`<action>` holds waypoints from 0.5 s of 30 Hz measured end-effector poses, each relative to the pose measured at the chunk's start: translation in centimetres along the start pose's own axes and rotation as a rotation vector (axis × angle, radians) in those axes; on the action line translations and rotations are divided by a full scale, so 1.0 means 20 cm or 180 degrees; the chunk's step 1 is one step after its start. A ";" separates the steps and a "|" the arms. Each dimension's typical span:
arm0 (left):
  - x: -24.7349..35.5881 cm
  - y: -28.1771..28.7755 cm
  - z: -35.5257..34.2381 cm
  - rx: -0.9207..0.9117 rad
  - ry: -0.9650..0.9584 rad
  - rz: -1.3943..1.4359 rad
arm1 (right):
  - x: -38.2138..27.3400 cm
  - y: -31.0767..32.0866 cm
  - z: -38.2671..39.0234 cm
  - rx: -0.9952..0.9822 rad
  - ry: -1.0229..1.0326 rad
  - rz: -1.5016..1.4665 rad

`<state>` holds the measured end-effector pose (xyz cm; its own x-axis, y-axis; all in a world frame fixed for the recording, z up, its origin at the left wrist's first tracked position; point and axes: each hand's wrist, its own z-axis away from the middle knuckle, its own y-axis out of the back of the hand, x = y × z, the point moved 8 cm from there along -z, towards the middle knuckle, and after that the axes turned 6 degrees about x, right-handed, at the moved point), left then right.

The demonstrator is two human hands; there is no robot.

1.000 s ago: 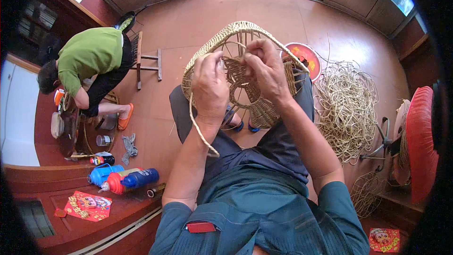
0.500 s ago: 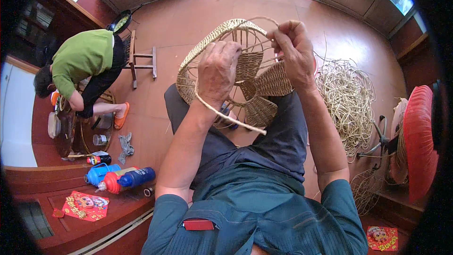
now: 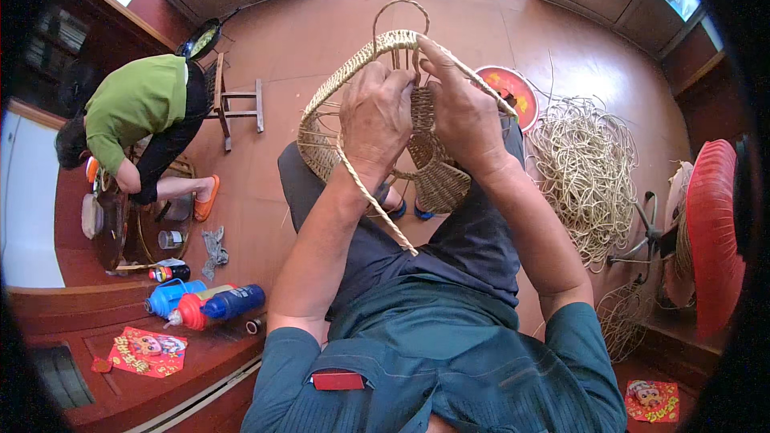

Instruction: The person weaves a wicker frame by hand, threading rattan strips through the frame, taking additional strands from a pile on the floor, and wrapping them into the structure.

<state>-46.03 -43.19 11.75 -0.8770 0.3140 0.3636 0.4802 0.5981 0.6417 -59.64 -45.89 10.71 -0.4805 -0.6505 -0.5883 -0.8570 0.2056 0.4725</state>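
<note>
Woven frame [image 3: 329, 96], one, pale cord on thin rods, bound along a thick curved rim, with woven panels [image 3: 445, 184] inside; located at the person's knees, between the thighs, a placement that probably steadies it and turns its inner side toward the worker. Left hand [image 3: 377, 116], fingers curled in and closed, apparently pinching cord [image 3: 377, 207] just inside the rim; the exact contact is hidden. One cord tail hangs from beneath this hand toward the lap, likely kept there out of the way; a loop stands up above the rim. Right hand [image 3: 467, 116], index finger extended to the rim, remaining fingers bent behind a panel; whether it pinches anything cannot be told. Both hands nearly meet over the upper panel, presumably so that one braces what the other handles. Heap of loose cord [image 3: 584, 184], on the floor to the right, seemingly placed for easy reach. Red basin [image 3: 513, 88], round, beyond the right hand. Co-worker in a green top [image 3: 140, 104], bent over at left near a wooden chair [image 3: 259, 108]. Blue bottle [image 3: 237, 302] and companions, grouped lower left, well apart from the frame.
</note>
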 end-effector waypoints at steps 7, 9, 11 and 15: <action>-0.02 0.00 0.01 0.0092 0.0032 0.0185 | -0.03 -0.09 -0.04 0.0103 -0.0061 0.0149; -0.02 0.02 0.01 0.0123 0.0055 0.0176 | -0.02 -0.09 -0.04 0.0134 -0.0098 0.0106; -0.02 0.02 0.01 0.0155 0.0064 0.0189 | -0.02 -0.07 -0.04 0.0323 0.0049 0.0226; -0.04 0.02 0.02 0.0121 0.0266 0.0228 | 0.00 -0.05 -0.01 0.0277 -0.0507 -0.0238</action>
<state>-45.20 -42.81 11.44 -0.8353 0.2954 0.4637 0.5393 0.6042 0.5866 -58.67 -46.17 10.29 -0.4324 -0.5437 -0.7193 -0.9009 0.2281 0.3692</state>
